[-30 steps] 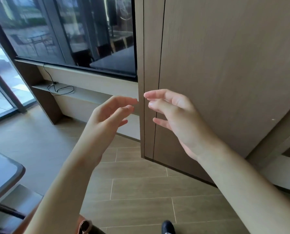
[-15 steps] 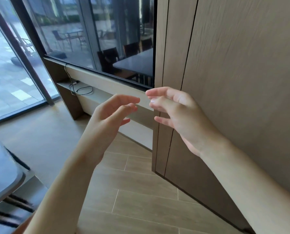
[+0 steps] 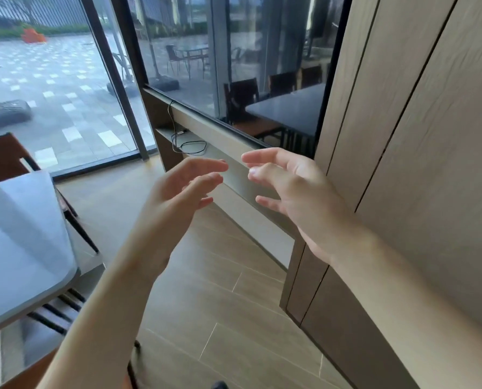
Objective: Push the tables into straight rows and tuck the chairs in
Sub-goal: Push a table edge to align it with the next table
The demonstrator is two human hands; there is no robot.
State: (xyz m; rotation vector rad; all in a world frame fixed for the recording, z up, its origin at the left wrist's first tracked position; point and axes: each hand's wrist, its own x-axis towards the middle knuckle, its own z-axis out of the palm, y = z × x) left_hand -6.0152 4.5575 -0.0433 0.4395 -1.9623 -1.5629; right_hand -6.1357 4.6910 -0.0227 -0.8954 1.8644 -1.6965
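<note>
The grey table with the glossy top and rounded corner (image 3: 23, 248) is now taking up the lower left of the view, where a second ago only its corner was showing, and the brown chair with the dark metal frame (image 3: 1, 158) behind its far edge is appearing for the first time. The view is swinging to the left, away from the tall wood-grain wall panel (image 3: 416, 164) and toward the seating, so I judge that the person is turning to face this table before pushing it or tucking a chair. The left hand (image 3: 178, 192) and the right hand (image 3: 293, 186) are hanging in the air in front of the body, as before, fingers loosely bent and apart, holding nothing and touching nothing; the grip of each is open. Dark slats of another chair (image 3: 54, 313) are showing under the near edge of the table, and a brown surface (image 3: 29, 372) is lying at the bottom left, too cut off to name. Between the table corner and the wall panel the pale wood-look floor (image 3: 206, 299) is giving open room to step. Near the far side a low shelf with a black cable (image 3: 186, 141) is running under the large window (image 3: 234, 51), so the table has less room in that direction.
</note>
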